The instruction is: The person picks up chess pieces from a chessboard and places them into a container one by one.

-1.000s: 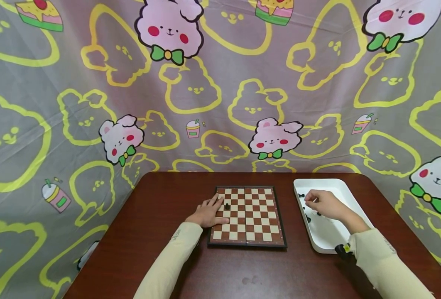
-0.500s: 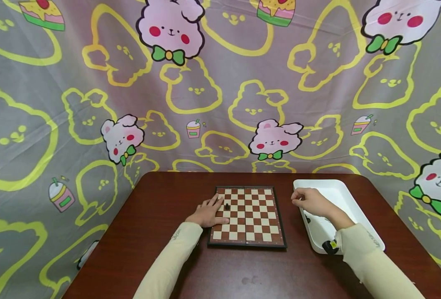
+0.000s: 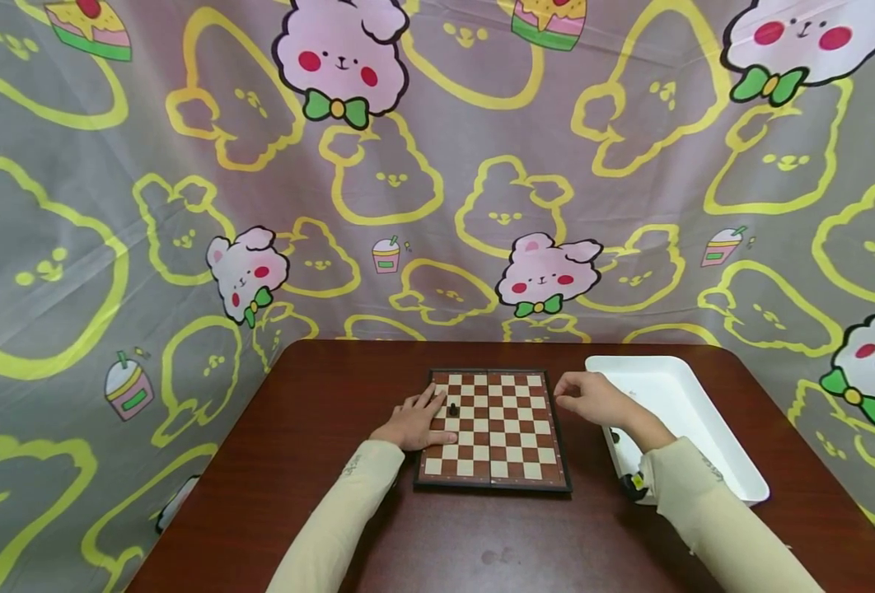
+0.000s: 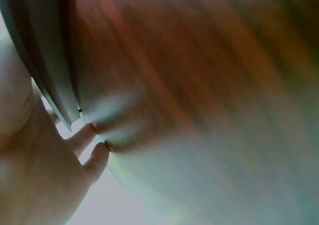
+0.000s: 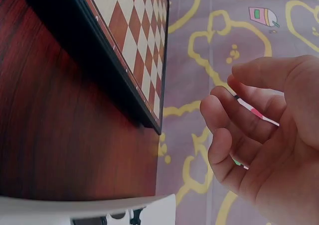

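Note:
A brown-and-cream chessboard (image 3: 522,428) lies on the table, with one small black chess piece (image 3: 453,409) standing on its left half. My left hand (image 3: 411,422) rests over the board's left edge, fingers spread beside that piece. In the left wrist view the same hand (image 4: 42,165) sits at the board's dark side (image 4: 50,51). My right hand (image 3: 593,399) hovers between board and tray. In the right wrist view, the right hand (image 5: 269,120) has its thumb and forefinger tips together and the other fingers curled; I cannot tell whether a small piece is between them.
A white tray (image 3: 693,412) stands to the right, partly under the right forearm. Dark pieces (image 3: 615,437) lie along its left side. The reddish-brown table (image 3: 348,371) ends at a patterned cloth (image 3: 437,189) hung behind and at the sides.
My right hand has risen from inside the tray and moved left to beside the board's right edge. My left hand and the black piece on the board stay in place.

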`<state>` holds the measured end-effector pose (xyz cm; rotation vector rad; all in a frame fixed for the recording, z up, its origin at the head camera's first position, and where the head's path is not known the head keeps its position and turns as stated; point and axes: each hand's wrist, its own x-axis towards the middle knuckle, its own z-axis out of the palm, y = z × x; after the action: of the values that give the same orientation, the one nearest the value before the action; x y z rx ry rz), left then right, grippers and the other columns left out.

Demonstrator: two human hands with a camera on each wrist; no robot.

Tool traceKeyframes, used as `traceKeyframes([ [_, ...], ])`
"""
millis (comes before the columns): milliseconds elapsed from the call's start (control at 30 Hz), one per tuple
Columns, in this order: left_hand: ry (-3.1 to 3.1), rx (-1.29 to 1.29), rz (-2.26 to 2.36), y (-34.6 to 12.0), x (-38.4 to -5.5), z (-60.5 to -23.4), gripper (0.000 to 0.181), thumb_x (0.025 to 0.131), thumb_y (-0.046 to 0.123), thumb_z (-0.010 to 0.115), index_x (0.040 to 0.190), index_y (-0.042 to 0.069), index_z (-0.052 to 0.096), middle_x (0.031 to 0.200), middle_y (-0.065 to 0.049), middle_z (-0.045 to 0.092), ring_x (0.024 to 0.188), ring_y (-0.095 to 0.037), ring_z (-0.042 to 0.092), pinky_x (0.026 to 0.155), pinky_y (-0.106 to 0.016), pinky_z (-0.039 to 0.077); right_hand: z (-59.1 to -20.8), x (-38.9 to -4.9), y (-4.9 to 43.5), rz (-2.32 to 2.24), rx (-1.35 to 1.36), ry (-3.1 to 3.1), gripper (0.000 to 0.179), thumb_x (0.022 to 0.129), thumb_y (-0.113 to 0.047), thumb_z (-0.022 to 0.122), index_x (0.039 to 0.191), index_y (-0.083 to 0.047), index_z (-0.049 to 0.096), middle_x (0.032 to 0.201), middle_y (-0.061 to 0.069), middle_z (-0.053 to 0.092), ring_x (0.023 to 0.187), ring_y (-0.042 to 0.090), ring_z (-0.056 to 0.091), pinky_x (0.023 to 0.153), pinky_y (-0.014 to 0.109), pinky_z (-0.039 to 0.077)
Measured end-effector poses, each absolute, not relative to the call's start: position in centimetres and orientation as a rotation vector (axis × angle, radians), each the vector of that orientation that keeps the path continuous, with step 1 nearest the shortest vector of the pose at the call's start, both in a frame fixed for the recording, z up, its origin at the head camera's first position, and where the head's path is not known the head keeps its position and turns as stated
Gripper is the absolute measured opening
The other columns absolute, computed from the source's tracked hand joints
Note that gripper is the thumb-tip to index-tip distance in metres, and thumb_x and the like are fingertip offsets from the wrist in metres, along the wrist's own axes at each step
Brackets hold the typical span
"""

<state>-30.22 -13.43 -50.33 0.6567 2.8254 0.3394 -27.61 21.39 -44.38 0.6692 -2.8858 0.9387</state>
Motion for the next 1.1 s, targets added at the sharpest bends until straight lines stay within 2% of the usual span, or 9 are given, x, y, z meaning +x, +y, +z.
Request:
traceKeyframes([
  [267, 2.842, 0.64, 0.324, -13.6, -30.6, -50.6, 0.089, 0.086, 0.067, 0.049, 0.154, 0.023, 0.012, 0.159, -0.004, 0.001, 0.138, -0.038, 0.02, 0.105, -0.059, 0.021, -44.4, -27.8, 19.8, 0.967, 0.685, -2.91, 0.007, 0.09, -0.01, 0.061, 0.094, -0.005, 0.066, 0.083, 0.0, 0.063, 0.055, 0.014, 0.043, 0.055, 0.032, 0.039],
  [533, 2.829, 0.655, 0.341, -13.6, -30.4, -51.0, 0.089, 0.086, 0.068, 0.048, 0.154, 0.022, 0.014, 0.159, -0.004, 0.002, 0.137, -0.039, 0.021, 0.104, -0.058, 0.023, -44.5, -27.8, 18.2, 1.016, 0.665, -2.955, 0.007, 0.092, -0.01, 0.059, 0.095, -0.007, 0.065, 0.086, -0.001, 0.063, 0.062, 0.014, 0.048, 0.058, 0.032, 0.041],
  [767, 2.837, 0.653, 0.323, -13.5, -30.5, -50.9, 0.089, 0.086, 0.068, 0.048, 0.154, 0.022, 0.014, 0.159, -0.004, 0.002, 0.137, -0.039, 0.022, 0.104, -0.058, 0.023, -44.7, -28.0, 17.2, 1.031, 0.718, -2.96, 0.008, 0.093, -0.01, 0.059, 0.095, -0.005, 0.065, 0.083, 0.001, 0.062, 0.06, 0.014, 0.048, 0.055, 0.032, 0.041],
  [1100, 2.841, 0.66, 0.318, -13.5, -30.4, -50.7, 0.088, 0.086, 0.067, 0.048, 0.154, 0.022, 0.014, 0.159, -0.005, 0.003, 0.137, -0.039, 0.022, 0.104, -0.058, 0.023, -45.3, -28.3, 16.5, 0.974, 0.794, -2.931, 0.005, 0.092, -0.013, 0.061, 0.09, -0.011, 0.065, 0.082, -0.006, 0.062, 0.062, 0.012, 0.05, 0.058, 0.031, 0.042],
])
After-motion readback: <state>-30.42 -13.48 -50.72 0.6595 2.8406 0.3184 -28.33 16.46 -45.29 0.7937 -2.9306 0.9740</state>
